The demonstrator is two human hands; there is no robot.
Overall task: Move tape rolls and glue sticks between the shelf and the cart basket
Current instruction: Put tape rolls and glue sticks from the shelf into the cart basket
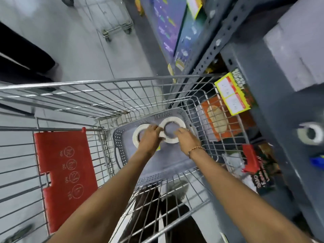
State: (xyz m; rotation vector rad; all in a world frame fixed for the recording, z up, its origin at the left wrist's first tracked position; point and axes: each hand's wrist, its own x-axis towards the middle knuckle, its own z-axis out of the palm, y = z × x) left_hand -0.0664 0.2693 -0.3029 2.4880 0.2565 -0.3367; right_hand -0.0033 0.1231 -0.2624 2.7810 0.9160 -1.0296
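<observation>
A grey plastic basket lies in the bottom of a wire shopping cart. Two white tape rolls lie flat in its far end. My left hand rests on the left tape roll with fingers curled over its rim. My right hand grips the near edge of the right tape roll. Another white tape roll sits on the grey shelf to the right. No glue sticks are visible.
The cart's red child-seat flap hangs at the left. Shelf goods and a yellow price tag press close to the cart's right side. A second cart stands far down the grey-floored aisle.
</observation>
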